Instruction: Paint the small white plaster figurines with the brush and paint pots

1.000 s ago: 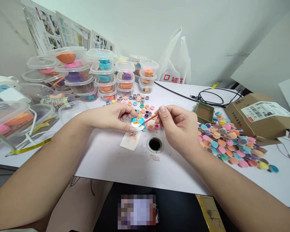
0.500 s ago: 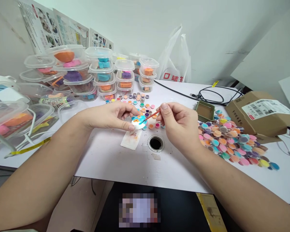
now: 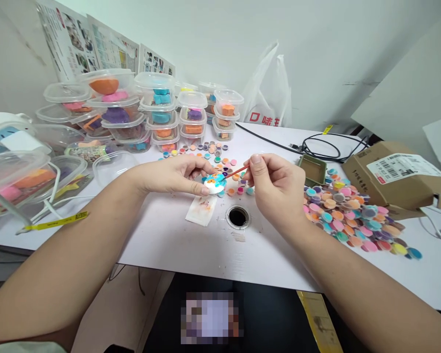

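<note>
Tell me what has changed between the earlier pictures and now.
The right hand has moved a little right and away from the person, drawing the brush tip from the painted piece's lower white edge up towards its blue right side. Nothing was taken hold of or let go; the left hand's grip and the paint pots look unchanged.

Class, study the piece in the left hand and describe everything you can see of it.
The piece is small, with a rounded edge. The side nearest the person is white; the rest is bright blue with orange patches. It looks hard, perhaps plaster. The left hand holds it between thumb and fingers, just beyond the stained tissue. The tip of the red brush, held in the right hand, is at the blue part; whether they touch is unclear.
</note>
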Demonstrator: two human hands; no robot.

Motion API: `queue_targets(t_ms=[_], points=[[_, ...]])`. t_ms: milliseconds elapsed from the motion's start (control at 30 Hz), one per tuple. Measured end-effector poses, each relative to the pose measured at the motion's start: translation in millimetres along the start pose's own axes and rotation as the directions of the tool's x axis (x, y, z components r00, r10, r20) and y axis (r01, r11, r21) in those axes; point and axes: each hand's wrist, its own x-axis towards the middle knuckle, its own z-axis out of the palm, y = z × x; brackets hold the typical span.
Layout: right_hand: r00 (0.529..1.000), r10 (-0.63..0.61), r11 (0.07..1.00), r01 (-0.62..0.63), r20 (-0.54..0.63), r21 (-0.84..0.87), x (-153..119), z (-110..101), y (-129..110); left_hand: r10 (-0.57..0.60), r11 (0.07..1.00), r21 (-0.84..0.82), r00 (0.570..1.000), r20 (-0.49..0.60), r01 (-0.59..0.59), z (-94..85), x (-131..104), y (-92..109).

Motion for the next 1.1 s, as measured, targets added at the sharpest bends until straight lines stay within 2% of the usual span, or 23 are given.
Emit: queue_targets(t_ms=[200,400,633,867,1100], points=[[1.0,-0.012,1.0,0.012,0.018,-0.015,-1,0,1,-0.005,1.0,-0.017,1.0,0.016,0.005,-1.5,0,-1],[0.997,0.078,0.997,-0.078,-0.001,0.01,2,-1,2,-0.006,0.999,-0.038,1.0,0.012,0.007,-0.7,-1,0],[0.996,0.07,0.987,-0.077,0.057,0.14,-1,2,0,0.052,0.994,-0.101,0.999,0.014,-0.05,-1.4,0,0],[0.99,0.084,0.97,-0.108,0.117,0.217,2,-1,11,0.042,0.991,-0.124,0.999,-0.001,-0.041,-2.6,-2,-1],[0.993,0.08,0.957,-0.101,0.088,0.272,5,0,13,0.02,0.994,-0.108,1.0,-0.014,-0.022,-3.9,-3,-1]])
